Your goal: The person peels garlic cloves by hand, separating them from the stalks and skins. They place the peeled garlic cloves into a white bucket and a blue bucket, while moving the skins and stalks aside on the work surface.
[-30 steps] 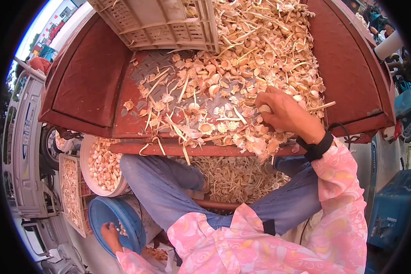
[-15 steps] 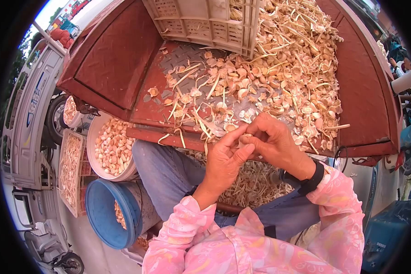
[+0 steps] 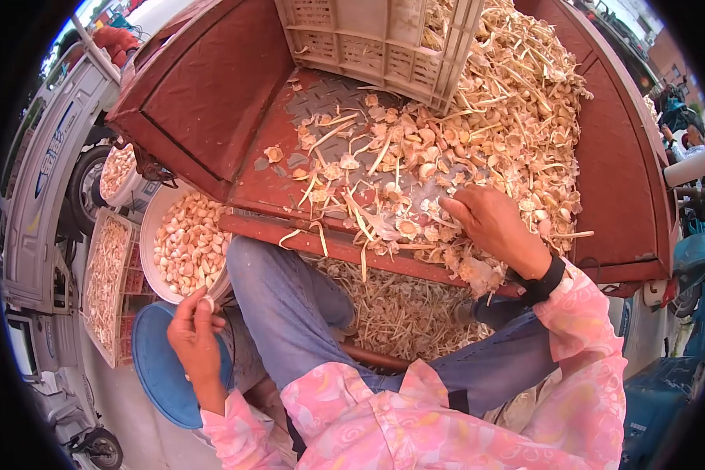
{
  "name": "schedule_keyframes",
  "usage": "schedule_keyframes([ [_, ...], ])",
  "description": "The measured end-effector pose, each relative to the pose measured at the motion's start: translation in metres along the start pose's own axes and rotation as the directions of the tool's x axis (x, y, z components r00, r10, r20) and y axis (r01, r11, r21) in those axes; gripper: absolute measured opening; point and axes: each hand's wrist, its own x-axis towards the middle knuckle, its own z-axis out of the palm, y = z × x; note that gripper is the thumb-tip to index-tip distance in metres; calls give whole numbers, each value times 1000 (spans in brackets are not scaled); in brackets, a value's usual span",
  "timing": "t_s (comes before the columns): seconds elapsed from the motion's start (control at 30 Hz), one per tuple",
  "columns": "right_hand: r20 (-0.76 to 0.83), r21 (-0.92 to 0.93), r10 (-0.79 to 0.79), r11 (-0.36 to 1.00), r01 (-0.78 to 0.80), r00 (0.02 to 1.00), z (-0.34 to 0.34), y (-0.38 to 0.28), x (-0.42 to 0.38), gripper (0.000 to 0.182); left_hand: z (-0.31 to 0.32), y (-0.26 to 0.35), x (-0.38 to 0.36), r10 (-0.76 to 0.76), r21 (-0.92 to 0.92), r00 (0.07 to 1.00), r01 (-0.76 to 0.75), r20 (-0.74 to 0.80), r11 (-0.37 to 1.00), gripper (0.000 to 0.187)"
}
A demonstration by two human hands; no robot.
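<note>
At the rim of a white bucket point(image 3: 153, 258) filled with peeled garlic cloves point(image 3: 186, 249), my left hand point(image 3: 193, 342) pinches a pale garlic clove point(image 3: 209, 302) between thumb and fingers. A blue bucket point(image 3: 160, 356) stands just below that hand. Over on the red metal truck bed point(image 3: 262, 196), my right hand point(image 3: 503, 229) rests low on the near edge of a heap of garlic cloves, skins and dry stalks point(image 3: 517, 117). Its fingers are curled downward, and whatever they hold is hidden beneath them.
A white plastic crate point(image 3: 368, 47) leans on the heap at the back. Another crate point(image 3: 111, 290) and a further tub of cloves point(image 3: 118, 171) stand at the left, beside a grey vehicle point(image 3: 51, 172). Garlic scraps point(image 3: 403, 305) cover the ground between my legs.
My hands were together over the bed's edge, fingering a small clove. The left has swung down-left to the white bucket with a clove; the right has moved up-right onto the heap.
</note>
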Motion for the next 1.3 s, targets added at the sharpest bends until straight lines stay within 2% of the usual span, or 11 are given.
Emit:
schedule_keyframes([
  [0.1,-183,-103,-254,966,238,950,6,8,28,10,-113,-92,6,29,765,995,53,-94,642,24],
  [0.2,-83,-289,-492,844,451,867,21,16,60,14,-120,-102,-2,269,841,956,-50,-115,539,24],
  [0.27,19,-273,-402,879,391,916,19,10,67,17,-64,-27,9,122,484,985,-50,-119,874,24],
  [0.37,18,-243,-421,878,412,907,20,23,64,8,27,34,10,145,-105,980,-132,133,986,25],
  [0.47,-22,507,-36,861,42,999,28,23,46,9,120,69,1,216,-320,847,-58,486,946,40],
  [0.6,51,698,132,704,-130,990,26,-11,12,17,219,81,-15,276,-493,728,96,627,865,53],
  [0.7,-200,484,-38,865,133,979,39,-5,5,21,251,66,-16,317,-621,733,180,602,763,47],
  [0.9,-153,477,-6,876,79,988,37,-10,4,23,246,66,-26,197,-667,765,368,614,647,34],
  [1.0,-8,847,154,527,-75,988,39,-17,5,22,239,64,-22,190,-698,800,348,569,625,31],
  [1.13,-175,125,56,992,-34,983,21,4,18,9,215,66,-19,200,-701,793,352,575,620,26],
  [1.3,-265,-103,-245,969,225,933,5,27,65,19,179,65,-9,185,-746,844,318,504,585,22],
])
